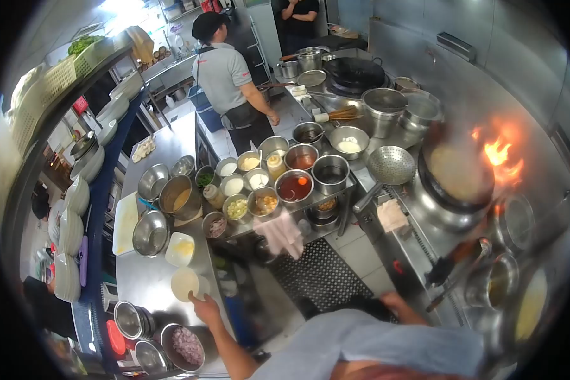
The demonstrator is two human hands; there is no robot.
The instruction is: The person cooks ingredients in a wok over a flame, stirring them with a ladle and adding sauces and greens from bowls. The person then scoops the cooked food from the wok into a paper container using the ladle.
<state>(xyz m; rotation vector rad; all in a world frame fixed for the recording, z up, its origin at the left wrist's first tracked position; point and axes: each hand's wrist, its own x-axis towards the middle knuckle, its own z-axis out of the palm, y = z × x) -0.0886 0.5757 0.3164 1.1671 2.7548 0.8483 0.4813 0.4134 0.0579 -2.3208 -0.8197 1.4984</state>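
My left hand (206, 309) grips the near edge of a round cream-coloured bowl (185, 284) over the steel counter (149, 278), with its fingers at the rim. Just beyond is a white square bowl (180, 249) with something yellow in it. A steel bowl of chopped onion (185, 348) stands nearer to me. On the other side, my right hand (396, 305) is low by the front edge of the stove; its fingers are too unclear to read. A wok (459, 174) on the stove holds pale food, and tall flames (501, 152) rise beside it.
Steel containers of sauces and ingredients (294, 187) crowd the middle stand. A perforated ladle (391, 166) and folded cloth (392, 216) rest on the stove's edge. A co-worker in a grey shirt (225, 79) stands ahead. A black perforated mat (323, 275) covers the floor between counters.
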